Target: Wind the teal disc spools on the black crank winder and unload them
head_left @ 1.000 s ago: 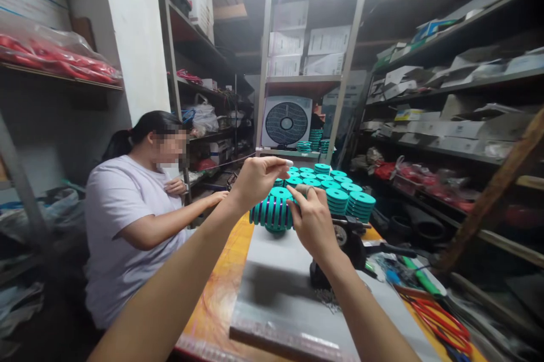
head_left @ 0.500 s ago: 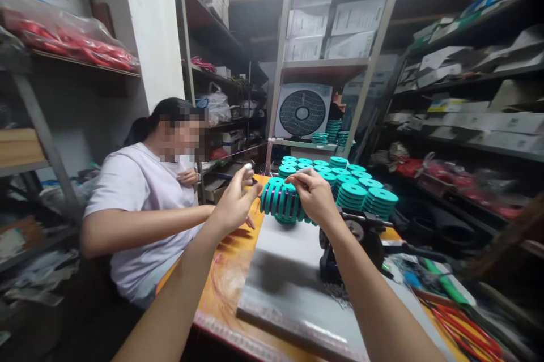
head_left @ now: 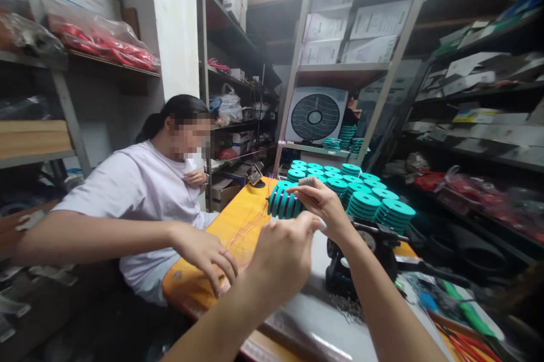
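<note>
A row of turquoise spools wound with dark purple wire [head_left: 283, 201] sits on the shaft of a black hand-cranked winder [head_left: 346, 271]. My right hand [head_left: 327, 206] is at the near end of this row, its fingers bent together over the spools; whatever they pinch is too small to make out. In front of the row my left hand [head_left: 283, 251] is curled closed, thumb and forefinger pressed together close under my right hand. White wrapping shows on a fingertip there. Anything inside the left fingers is hidden.
Stacked turquoise spools [head_left: 363, 203] stand behind the winder. A co-worker's hand [head_left: 206, 254] rests over the orange tabletop [head_left: 242, 214] at left, near thin copper-coloured wires. A box fan [head_left: 315, 115] stands on the shelf behind. Tools and red cables [head_left: 457, 345] lie at right.
My left hand has come right and nearer, from open beside the spools to closed under my right hand. The co-worker's arm has drawn back toward me. The view has turned slightly left.
</note>
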Motion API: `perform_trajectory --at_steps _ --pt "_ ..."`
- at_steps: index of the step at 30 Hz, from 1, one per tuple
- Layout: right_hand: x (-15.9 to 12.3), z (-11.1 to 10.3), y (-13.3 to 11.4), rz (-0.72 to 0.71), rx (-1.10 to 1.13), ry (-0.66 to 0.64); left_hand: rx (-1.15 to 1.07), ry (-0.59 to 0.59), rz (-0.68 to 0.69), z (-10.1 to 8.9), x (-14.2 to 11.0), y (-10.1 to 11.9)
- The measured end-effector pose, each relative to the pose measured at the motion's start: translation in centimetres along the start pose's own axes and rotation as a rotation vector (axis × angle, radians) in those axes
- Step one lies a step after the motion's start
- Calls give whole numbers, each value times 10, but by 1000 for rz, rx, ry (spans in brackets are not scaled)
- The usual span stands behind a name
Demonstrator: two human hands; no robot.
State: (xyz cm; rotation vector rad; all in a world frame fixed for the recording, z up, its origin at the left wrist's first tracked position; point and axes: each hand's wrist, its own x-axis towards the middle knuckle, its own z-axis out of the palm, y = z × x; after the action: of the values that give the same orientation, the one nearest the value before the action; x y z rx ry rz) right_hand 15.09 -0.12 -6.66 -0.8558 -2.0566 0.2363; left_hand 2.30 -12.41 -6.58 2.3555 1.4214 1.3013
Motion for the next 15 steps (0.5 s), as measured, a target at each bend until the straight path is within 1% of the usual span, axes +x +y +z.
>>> perform_trajectory --at_steps 2,5,9,12,13,14,15 --pt "-1 -2 3 -51 -18 -49 32 -3 45 7 3 8" --pt "-1 -5 4 -129 -79 -98 -5 6 56 12 2 16" --pt "-3 -8 -1 -197 -98 -138 -157 41 74 21 -12 30" --pt "-5 -8 -5 -188 -69 -173 -291 39 89 30 -22 42" --pt "-6 -8 -5 -179 -63 -184 -340 12 80 29 -25 43" --pt "-6 -7 -5 -172 -57 -194 -386 -24 57 25 -27 41" --pt "-6 -7 -5 -167 -50 -199 -426 -63 31 16 -29 35"
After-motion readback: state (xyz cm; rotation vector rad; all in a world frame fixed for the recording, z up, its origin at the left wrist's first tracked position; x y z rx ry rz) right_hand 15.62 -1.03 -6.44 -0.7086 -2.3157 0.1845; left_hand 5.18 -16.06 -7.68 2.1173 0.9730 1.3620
